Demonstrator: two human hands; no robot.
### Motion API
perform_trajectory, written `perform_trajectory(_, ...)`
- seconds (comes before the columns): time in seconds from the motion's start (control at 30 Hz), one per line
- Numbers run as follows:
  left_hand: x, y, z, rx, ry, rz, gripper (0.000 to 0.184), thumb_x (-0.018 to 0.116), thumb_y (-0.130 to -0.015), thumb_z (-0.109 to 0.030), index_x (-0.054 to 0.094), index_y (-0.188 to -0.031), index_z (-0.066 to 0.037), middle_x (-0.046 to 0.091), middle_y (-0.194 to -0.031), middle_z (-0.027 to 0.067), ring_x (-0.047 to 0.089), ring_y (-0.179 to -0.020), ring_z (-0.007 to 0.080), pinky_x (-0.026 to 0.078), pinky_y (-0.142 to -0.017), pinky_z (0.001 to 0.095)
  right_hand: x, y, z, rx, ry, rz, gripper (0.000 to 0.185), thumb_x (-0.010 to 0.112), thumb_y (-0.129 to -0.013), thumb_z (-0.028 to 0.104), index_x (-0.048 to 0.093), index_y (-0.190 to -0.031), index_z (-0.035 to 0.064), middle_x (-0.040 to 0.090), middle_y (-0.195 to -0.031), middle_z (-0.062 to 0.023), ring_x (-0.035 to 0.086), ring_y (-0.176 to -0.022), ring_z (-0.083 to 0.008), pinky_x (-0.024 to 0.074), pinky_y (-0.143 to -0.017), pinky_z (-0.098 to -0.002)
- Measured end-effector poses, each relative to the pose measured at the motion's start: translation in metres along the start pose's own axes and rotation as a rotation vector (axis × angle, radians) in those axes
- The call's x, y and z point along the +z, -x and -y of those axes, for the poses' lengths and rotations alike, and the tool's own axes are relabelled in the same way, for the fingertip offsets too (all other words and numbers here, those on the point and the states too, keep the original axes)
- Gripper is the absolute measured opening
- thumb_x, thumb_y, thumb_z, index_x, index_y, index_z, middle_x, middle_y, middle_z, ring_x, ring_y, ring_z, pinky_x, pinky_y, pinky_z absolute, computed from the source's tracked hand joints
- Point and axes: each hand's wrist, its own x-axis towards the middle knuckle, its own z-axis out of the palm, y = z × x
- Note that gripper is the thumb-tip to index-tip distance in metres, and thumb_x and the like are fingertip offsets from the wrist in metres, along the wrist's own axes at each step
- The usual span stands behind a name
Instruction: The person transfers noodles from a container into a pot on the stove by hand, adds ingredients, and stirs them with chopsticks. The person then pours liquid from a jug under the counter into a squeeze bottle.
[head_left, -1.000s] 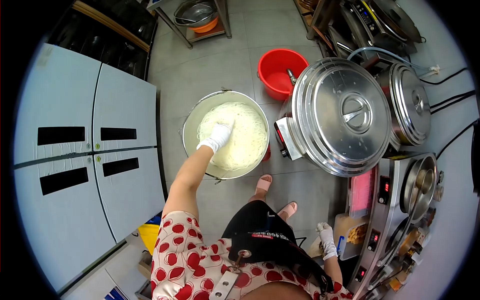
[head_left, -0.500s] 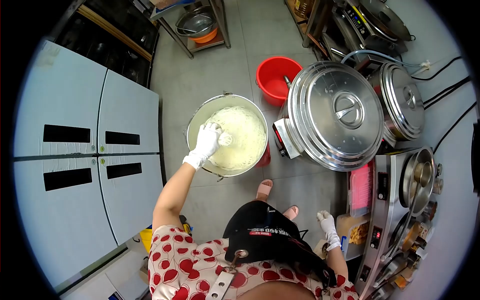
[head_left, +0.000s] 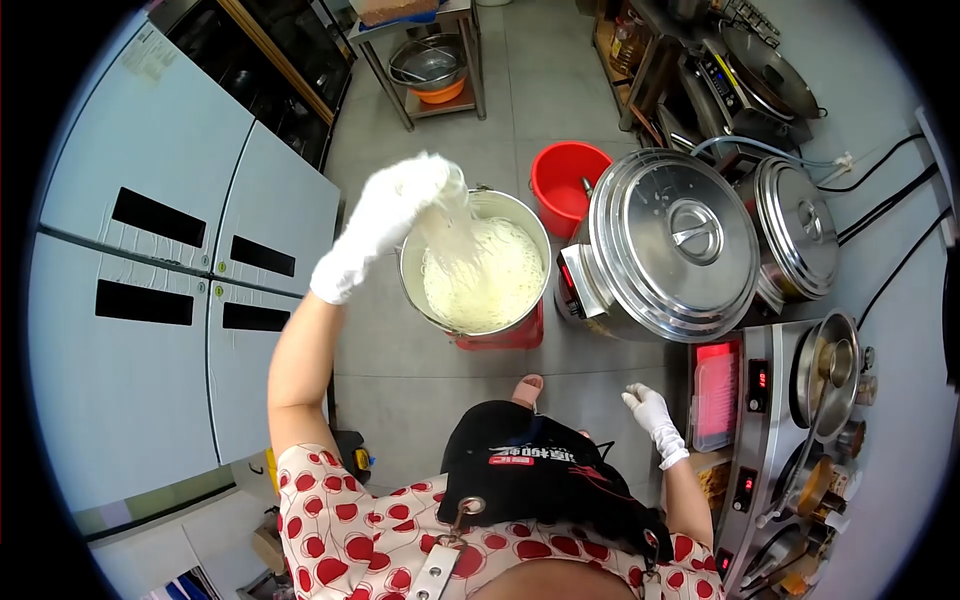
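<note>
My left hand (head_left: 398, 205) is closed around lifted noodles (head_left: 453, 235), with most left in the bucket (head_left: 507, 206), while my right hand (head_left: 652, 414) hangs loosely open, empty.

Bright, even, cool-white light fills the middle of the frame, with soft shadow on the grey floor (head_left: 400, 410); glare streaks the large steel lid (head_left: 673, 245) right of centre; the left hand (head_left: 395, 210) has its white glove nearly washed out, and the pale strands (head_left: 452, 235) below it smear with motion blur; the upper-left glass-fronted unit (head_left: 250, 80) sinks into dimness; wide-angle distortion bends the outer lines, and black fills the corners, edged by a bluish fringe.
</note>
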Motion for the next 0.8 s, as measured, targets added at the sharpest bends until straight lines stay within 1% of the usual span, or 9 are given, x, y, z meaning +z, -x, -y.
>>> perform_trajectory(0.03,-0.011,-0.003,-0.016,-0.059,0.085,-0.003,0.028,0.060,-0.092,-0.029,0.069,-0.102,-0.004,0.070,-0.099,0.0051,0.063,-0.091,0.0138,0.046,-0.090,0.0308,-0.005,-0.002,0.013,-0.032,0.016,0.000,0.037,0.064,-0.088,0.027,0.062,-0.111,-0.0012,0.067,-0.103,-0.0199,0.065,-0.097,-0.0318,0.0491,-0.088,-0.0364)
perform_trajectory(0.13,-0.040,-0.019,-0.055,0.012,0.011,-0.112,0.031,0.058,-0.093,-0.029,0.068,-0.107,-0.004,0.069,-0.096,0.0045,0.062,-0.089,0.0123,0.046,-0.089,0.0287,-0.022,-0.003,0.063,-0.146,0.086,0.009,0.038,0.063,-0.087,0.029,0.063,-0.112,0.0003,0.068,-0.100,-0.0194,0.065,-0.094,-0.0337,0.0498,-0.085,-0.0397)
perform_trajectory(0.23,-0.067,-0.031,-0.098,0.029,-0.026,-0.182,0.030,0.055,-0.094,-0.027,0.068,-0.107,-0.003,0.070,-0.093,0.0064,0.064,-0.086,0.0121,0.050,-0.077,0.0288,-0.032,-0.004,0.101,-0.242,0.130,0.025,0.039,0.064,-0.087,0.029,0.062,-0.114,0.0008,0.068,-0.099,-0.0186,0.065,-0.094,-0.0336,0.0501,-0.084,-0.0403)
perform_trajectory(0.27,-0.076,-0.034,-0.109,0.105,-0.024,-0.218,0.030,0.055,-0.094,-0.027,0.068,-0.104,-0.002,0.070,-0.090,0.0075,0.064,-0.082,0.0123,0.051,-0.074,0.0282,-0.036,-0.002,0.113,-0.267,0.140,0.030,0.039,0.064,-0.087,0.028,0.062,-0.114,0.0007,0.068,-0.099,-0.0185,0.065,-0.094,-0.0335,0.0500,-0.085,-0.0402)
perform_trajectory(0.33,-0.093,-0.037,-0.139,0.081,-0.027,-0.280,0.030,0.057,-0.093,-0.028,0.069,-0.103,-0.002,0.070,-0.089,0.0057,0.065,-0.079,0.0123,0.051,-0.074,0.0259,-0.044,0.003,0.138,-0.318,0.158,0.041,0.039,0.064,-0.086,0.028,0.062,-0.114,0.0004,0.068,-0.100,-0.0183,0.064,-0.095,-0.0333,0.0499,-0.085,-0.0399)
perform_trajectory(0.4,-0.096,-0.039,-0.173,0.482,-0.188,-0.366,0.028,0.050,-0.095,-0.018,0.064,-0.105,0.003,0.067,-0.098,0.0119,0.062,-0.090,0.0194,0.047,-0.083,0.0287,-0.045,0.004,0.148,-0.360,0.163,0.052,0.039,0.064,-0.086,0.027,0.062,-0.114,0.0002,0.067,-0.100,-0.0182,0.064,-0.096,-0.0330,0.0497,-0.086,-0.0396)
perform_trajectory(0.43,-0.099,-0.038,-0.183,0.518,-0.206,-0.380,0.028,0.050,-0.095,-0.018,0.064,-0.106,0.003,0.067,-0.098,0.0119,0.062,-0.090,0.0193,0.047,-0.083,0.0286,-0.046,0.004,0.152,-0.380,0.165,0.060,0.039,0.064,-0.086,0.027,0.062,-0.114,0.0001,0.067,-0.101,-0.0181,0.064,-0.096,-0.0329,0.0496,-0.086,-0.0395)
perform_trajectory(0.73,-0.108,-0.033,-0.229,0.506,-0.202,-0.397,0.029,0.051,-0.095,-0.020,0.063,-0.108,0.004,0.068,-0.098,0.0119,0.062,-0.089,0.0183,0.047,-0.082,0.0281,-0.058,-0.001,0.172,-0.480,0.242,0.040,0.040,0.064,-0.087,0.027,0.061,-0.116,0.0004,0.067,-0.102,-0.0194,0.064,-0.096,-0.0333,0.0493,-0.086,-0.0392)
perform_trajectory(0.8,-0.107,-0.033,-0.230,0.497,-0.200,-0.388,0.029,0.051,-0.095,-0.020,0.063,-0.108,0.004,0.068,-0.098,0.0119,0.063,-0.089,0.0181,0.047,-0.081,0.0280,-0.063,0.002,0.183,-0.489,0.230,0.013,0.037,0.065,-0.086,0.027,0.063,-0.113,0.0021,0.067,-0.100,-0.0173,0.063,-0.096,-0.0327,0.0491,-0.086,-0.0398)
